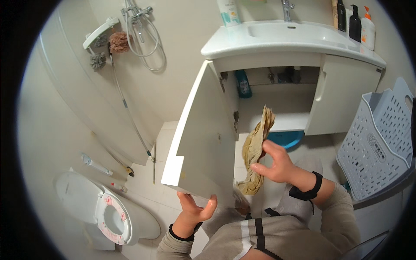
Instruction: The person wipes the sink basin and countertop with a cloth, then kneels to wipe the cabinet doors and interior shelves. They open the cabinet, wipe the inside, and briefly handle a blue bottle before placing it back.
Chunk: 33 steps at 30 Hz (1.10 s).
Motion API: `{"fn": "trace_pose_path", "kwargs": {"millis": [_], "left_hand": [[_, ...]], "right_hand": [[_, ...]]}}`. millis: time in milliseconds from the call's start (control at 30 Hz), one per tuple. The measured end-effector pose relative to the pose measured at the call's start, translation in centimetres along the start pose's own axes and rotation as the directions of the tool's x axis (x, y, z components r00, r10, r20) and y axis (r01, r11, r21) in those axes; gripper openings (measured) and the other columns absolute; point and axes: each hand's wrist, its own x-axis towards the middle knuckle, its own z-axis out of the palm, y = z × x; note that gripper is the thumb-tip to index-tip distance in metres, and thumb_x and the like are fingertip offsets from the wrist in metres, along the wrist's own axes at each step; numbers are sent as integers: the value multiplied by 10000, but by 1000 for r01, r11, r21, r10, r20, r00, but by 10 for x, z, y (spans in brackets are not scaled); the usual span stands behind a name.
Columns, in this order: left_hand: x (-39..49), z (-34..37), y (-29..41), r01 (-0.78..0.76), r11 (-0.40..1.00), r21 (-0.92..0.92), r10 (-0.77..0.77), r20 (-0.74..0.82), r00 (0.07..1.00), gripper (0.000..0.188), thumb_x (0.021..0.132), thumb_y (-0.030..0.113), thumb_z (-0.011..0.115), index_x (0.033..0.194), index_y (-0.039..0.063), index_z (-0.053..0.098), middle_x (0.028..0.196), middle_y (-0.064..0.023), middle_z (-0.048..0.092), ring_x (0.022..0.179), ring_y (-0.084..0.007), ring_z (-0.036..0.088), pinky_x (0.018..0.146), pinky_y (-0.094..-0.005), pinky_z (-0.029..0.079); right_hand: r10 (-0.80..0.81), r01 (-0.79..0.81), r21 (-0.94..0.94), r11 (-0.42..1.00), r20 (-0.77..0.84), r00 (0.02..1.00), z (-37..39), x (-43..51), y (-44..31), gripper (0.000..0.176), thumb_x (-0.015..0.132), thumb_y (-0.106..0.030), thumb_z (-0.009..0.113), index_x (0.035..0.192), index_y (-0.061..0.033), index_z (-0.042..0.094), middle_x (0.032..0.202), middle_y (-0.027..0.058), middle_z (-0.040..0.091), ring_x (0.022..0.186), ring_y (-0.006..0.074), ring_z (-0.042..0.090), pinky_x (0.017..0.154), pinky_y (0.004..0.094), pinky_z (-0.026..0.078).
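Observation:
Between the thumb and fingers of my right hand [276, 162] hangs a crumpled, yellowish-brown cloth [255, 151]. My left hand [196, 208] grips the lower edge of the white cabinet door [204, 139], which stands swung open on the left. Behind the cloth is the open vanity cabinet [273, 104] below the washbasin. A blue-green bottle [243, 84] stands inside at its left, with pipe fittings along the back. The right cabinet door [347, 94] is closed.
A white washbasin [286, 39] tops the cabinet, with bottles [355, 24] at its right. A blue basin [287, 139] lies on the floor under it. On the right stands a grey laundry basket [373, 143]; on the left, a toilet [130, 217] and a mop handle [130, 117].

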Motion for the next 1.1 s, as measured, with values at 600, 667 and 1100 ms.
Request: {"fn": "trace_pose_path", "kwargs": {"millis": [600,667,1100], "left_hand": [[-11,-20,-18,83,905,418,-30,-131,991,561,764,9,551,1285,-56,353,1219,-216,439,1039,-339,517,948,-422,400],[-10,-18,-19,94,917,387,-61,-96,994,547,755,6,538,1270,-61,366,1219,-223,429,1037,-344,508,932,-427,401],[3,-13,-16,67,961,269,-19,-177,984,285,686,-25,498,965,-28,554,974,-164,555,796,-327,529,773,-421,440]], "right_hand": [[-550,469,-295,833,-336,765,12,156,7,217,751,-148,662,858,1,547,1301,186,357,1337,426,318,1061,492,316],[-622,587,-207,783,-257,739,33,168,-1,218,742,-136,667,863,-12,535,1301,178,391,1319,413,353,1061,495,324],[-734,583,-515,629,-147,663,36,251,77,327,784,-50,635,1080,-64,499,1239,80,546,1184,302,521,1149,472,264]]}}
